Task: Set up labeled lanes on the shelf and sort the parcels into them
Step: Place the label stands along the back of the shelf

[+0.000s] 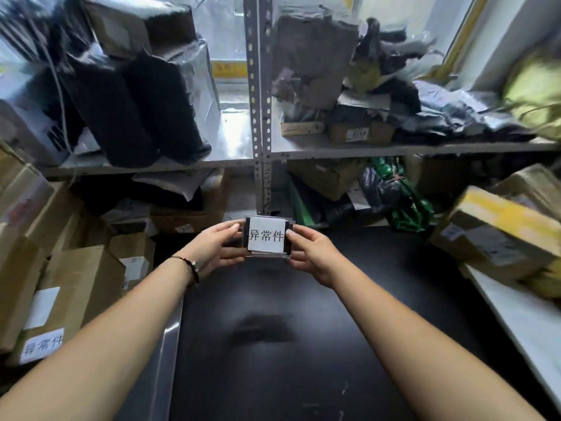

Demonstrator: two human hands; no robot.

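A small clear label holder [267, 237] with a white card printed in black characters is held upright in front of me, above a black table [273, 344]. My left hand [217, 247] grips its left edge and my right hand [312, 253] grips its right edge. Behind it stands a grey metal shelf [394, 148] with a perforated upright post [258, 101]. Black wrapped parcels [136, 107] stand on the shelf's left bay. A jumble of grey bags and small cardboard boxes [361, 132] fills the right bay.
Cardboard boxes [76, 287] are stacked at the left, one bearing a white paper label [42, 344] with the same characters. More boxes with yellow tape [501, 232] sit on a white surface at the right. Green and black bags [400, 202] lie on the lower shelf.
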